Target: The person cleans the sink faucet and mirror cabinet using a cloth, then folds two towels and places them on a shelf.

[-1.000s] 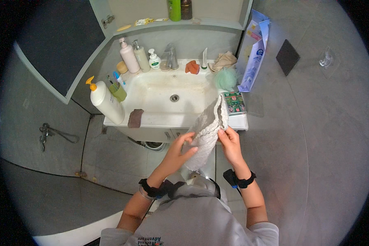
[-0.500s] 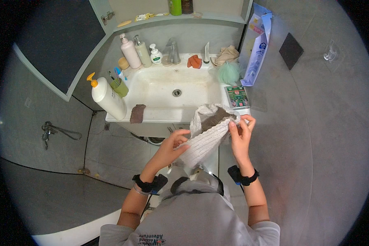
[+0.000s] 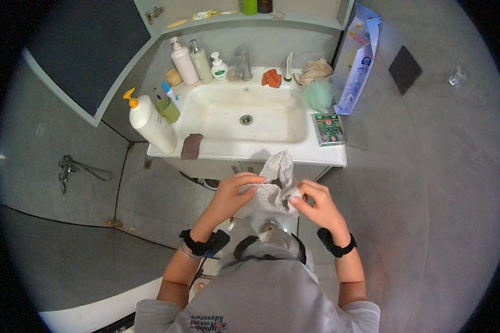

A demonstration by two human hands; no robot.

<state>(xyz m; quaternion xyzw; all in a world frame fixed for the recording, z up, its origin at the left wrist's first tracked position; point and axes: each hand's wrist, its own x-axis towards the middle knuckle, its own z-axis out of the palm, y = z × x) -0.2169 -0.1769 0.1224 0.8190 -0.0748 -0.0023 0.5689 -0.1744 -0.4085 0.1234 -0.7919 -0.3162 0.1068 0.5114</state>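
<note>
A white ribbed cloth [image 3: 278,186] with an open fold and a greyish inside hangs bunched between my two hands, just in front of the sink counter. My left hand [image 3: 233,194] is closed on its left edge, thumb below and fingers above. On the other side my right hand [image 3: 318,206] pinches the cloth between thumb and fingertips. Whether it is a hat, a sock or a plain cloth, I cannot tell. Each wrist wears a black strap with a small device.
Beyond my hands lies the white sink [image 3: 228,119]. A pump bottle [image 3: 151,125], green cup [image 3: 168,111] and brown cloth [image 3: 192,146] line its left. A patterned box [image 3: 329,129], green bath puff [image 3: 318,95] and blue-white package [image 3: 358,69] are on the right. Above, a cabinet door [image 3: 89,55] hangs open.
The cloth has gone from spread wide and held up to bunched smaller and lower. My right hand has come down and leftward, nearer my left hand. The view has shifted slightly.
</note>
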